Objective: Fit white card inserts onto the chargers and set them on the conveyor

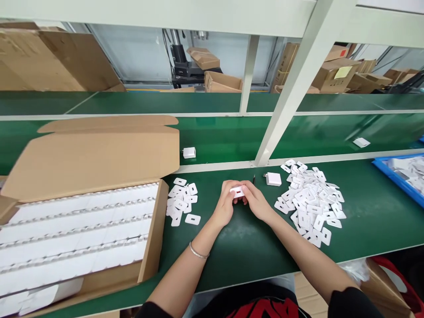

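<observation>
Over the middle of the green bench, my left hand (226,204) and my right hand (256,200) meet around a white USB charger (237,191). Its end with a small reddish slot faces me, and both thumbs press at the sides of that end. The fingers hide the rest of its body. Just right of my hands lies another white charger (273,179) with metal prongs. Further right spreads a large heap of thin white plates with slots (308,198). A smaller pile of such plates (181,198) lies left of my hands.
An open cardboard box (154,234) with rows of white pieces fills the left side. A slanted white post (291,92) rises behind my hands. One charger (189,153) and another white piece (361,142) lie further back. A blue tray (397,181) stands at right.
</observation>
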`<act>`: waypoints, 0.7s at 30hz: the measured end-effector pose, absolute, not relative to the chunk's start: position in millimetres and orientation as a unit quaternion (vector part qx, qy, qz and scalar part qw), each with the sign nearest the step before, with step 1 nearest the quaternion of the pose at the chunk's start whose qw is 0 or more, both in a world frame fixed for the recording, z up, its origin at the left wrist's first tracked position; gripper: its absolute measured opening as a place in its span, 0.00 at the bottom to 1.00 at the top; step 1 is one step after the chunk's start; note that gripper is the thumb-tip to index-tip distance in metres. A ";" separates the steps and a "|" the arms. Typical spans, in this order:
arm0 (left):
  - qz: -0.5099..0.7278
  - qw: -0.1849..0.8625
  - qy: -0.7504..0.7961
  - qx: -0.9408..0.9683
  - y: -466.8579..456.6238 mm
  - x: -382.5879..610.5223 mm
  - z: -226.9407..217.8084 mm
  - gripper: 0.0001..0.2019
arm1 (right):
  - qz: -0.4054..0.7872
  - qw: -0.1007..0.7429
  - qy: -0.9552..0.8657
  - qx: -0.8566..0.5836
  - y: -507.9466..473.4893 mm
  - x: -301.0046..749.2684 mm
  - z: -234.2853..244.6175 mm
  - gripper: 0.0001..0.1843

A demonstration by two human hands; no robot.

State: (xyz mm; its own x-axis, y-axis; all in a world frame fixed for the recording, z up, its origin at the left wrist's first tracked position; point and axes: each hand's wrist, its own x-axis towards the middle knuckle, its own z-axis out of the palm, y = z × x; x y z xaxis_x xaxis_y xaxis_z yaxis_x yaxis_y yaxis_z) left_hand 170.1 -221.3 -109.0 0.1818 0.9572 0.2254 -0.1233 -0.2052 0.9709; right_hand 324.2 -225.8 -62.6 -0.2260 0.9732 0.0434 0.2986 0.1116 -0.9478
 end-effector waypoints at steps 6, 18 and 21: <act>0.470 0.469 0.387 0.640 -217.0 165.2 -104.4 0.27 | 0.444 0.458 -0.584 -0.503 -223.7 327.6 -89.0 0.28; 0.490 0.446 0.371 0.651 -217.0 168.2 -103.3 0.25 | 0.445 0.458 -0.580 -0.506 -227.3 325.9 -92.2 0.26; 0.490 0.445 0.374 0.650 -219.1 169.0 -102.8 0.26 | 0.422 0.466 -0.588 -0.510 -230.2 326.8 -91.6 0.25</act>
